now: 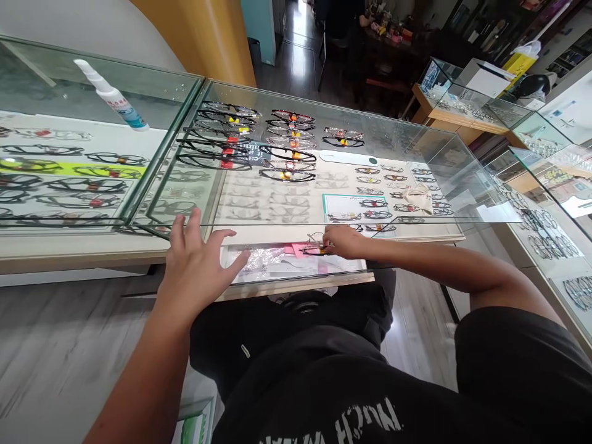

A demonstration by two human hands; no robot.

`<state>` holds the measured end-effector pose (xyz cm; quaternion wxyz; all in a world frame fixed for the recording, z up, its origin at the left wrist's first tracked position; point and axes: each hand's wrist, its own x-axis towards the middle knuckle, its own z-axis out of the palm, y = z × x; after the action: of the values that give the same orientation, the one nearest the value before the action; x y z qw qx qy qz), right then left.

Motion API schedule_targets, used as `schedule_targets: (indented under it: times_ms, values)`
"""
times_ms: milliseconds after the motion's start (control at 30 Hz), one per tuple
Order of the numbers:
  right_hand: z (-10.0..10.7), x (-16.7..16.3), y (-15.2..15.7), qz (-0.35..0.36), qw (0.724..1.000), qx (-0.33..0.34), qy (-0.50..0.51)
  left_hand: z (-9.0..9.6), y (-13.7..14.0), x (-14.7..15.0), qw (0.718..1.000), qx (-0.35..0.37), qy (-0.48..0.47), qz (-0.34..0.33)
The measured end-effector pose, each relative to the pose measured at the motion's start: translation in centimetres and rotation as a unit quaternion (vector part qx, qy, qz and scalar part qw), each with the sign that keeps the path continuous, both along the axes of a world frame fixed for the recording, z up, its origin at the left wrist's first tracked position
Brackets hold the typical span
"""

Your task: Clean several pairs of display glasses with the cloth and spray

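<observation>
My left hand [194,268] is spread open near the front glass edge of the display case, with nothing in its fingers. My right hand [345,241] is closed on a pair of dark-framed eyeglasses [313,250], low over a pulled-out drawer [303,288]; its fingertips are partly hidden. In that drawer lie clear plastic bags [261,261] and a piece of pink paper [300,249]. On the glass top stand rows of eyeglasses, among them a black-framed pair [287,175] with a yellow tag and a pair [215,161] with a red tag.
A white spray bottle [113,95] lies on the left glass top. More eyeglasses [375,203] sit inside the display case [462,228] around a beige cloth pouch [419,198]. To the right is another glass case [550,246] of frames. A yellow column [208,37] rises behind the counter.
</observation>
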<state>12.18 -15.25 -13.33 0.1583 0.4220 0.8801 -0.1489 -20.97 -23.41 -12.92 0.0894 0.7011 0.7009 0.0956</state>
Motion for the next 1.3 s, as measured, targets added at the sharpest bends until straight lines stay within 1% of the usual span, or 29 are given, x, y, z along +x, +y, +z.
schedule_targets:
  times_ms: [133, 300, 400, 467, 633, 833, 1000, 1300]
  values:
    - [-3.0, 1.0, 3.3, -0.024, 0.996, 0.079, -0.012, 0.1, -0.1, -0.1, 1.000, 0.000, -0.006, 0.004]
    - [-5.5, 3.4, 8.5, -0.044, 0.980, 0.196, 0.001, -0.3, 0.0, -0.1, 1.000, 0.018, -0.010, -0.003]
    - [-7.0, 5.1, 11.3, -0.055, 0.970, 0.235, -0.006, -0.5, 0.1, -0.1, 0.999, 0.033, -0.007, -0.008]
    - [-8.1, 6.1, 12.6, -0.064, 0.966, 0.251, -0.019, -0.6, 0.1, -0.2, 0.999, 0.040, -0.005, -0.010]
    - [-10.5, 7.8, 14.3, -0.070, 0.960, 0.267, -0.049, -0.6, 0.1, -0.4, 0.999, 0.042, -0.003, -0.011]
    - [-12.2, 8.6, 15.4, -0.084, 0.959, 0.258, -0.078, -0.9, 0.3, -0.6, 0.999, 0.041, -0.014, -0.007]
    - [-12.9, 8.7, 15.8, -0.095, 0.961, 0.243, -0.089, -1.1, 0.6, -0.6, 0.999, 0.051, -0.011, -0.009]
    - [-13.1, 8.7, 15.9, -0.108, 0.960, 0.243, -0.086, -0.3, 0.6, -0.2, 0.998, 0.053, 0.001, -0.017]
